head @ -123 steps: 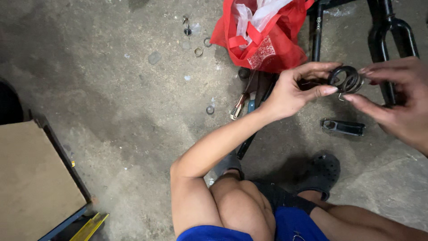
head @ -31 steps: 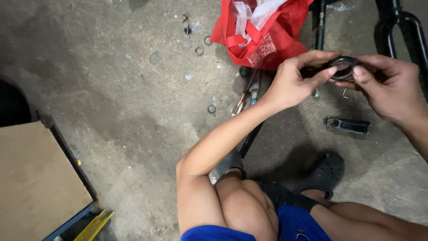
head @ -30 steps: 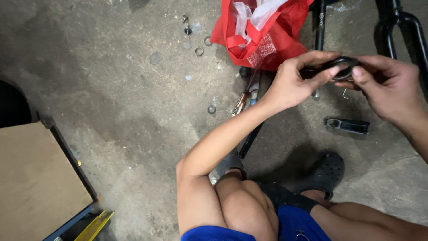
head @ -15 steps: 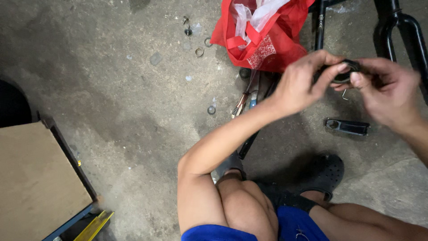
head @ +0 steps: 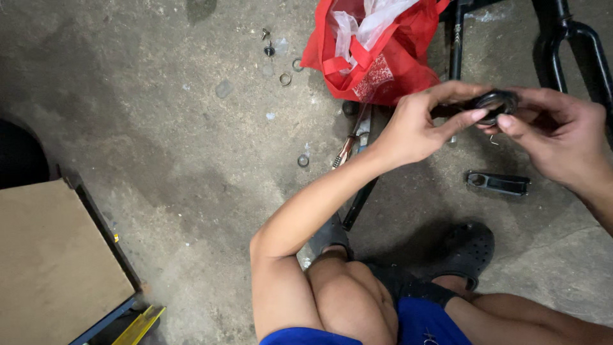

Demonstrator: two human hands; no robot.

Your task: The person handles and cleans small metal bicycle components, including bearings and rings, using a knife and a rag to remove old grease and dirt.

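Both hands have drawn a little closer together than half a second ago, and the fingers now close more tightly over the small black ring [head: 495,102] held between them. At about two o'clock in the view, the left hand [head: 418,124] pinches the ring's near edge with thumb and forefinger, its fingers curled narrow around it. From three o'clock the right hand [head: 559,137] meets it, fingertips pressed on the ring's far side, so the ring sits gripped between the two hands above the floor.

Below the hands, at about four o'clock, a short black metal part [head: 498,183] lies on the concrete floor [head: 159,128]. At twelve o'clock a red bag [head: 377,57] with white plastic inside rests on the floor, and just beside it at eleven o'clock lie a few small washers [head: 285,79]. Another small ring [head: 303,160] lies near the middle of the floor. A black bicycle fork [head: 578,45] stands at one o'clock. A black sandal [head: 469,249] sits at five o'clock, and a brown board [head: 51,268] fills the eight o'clock corner.
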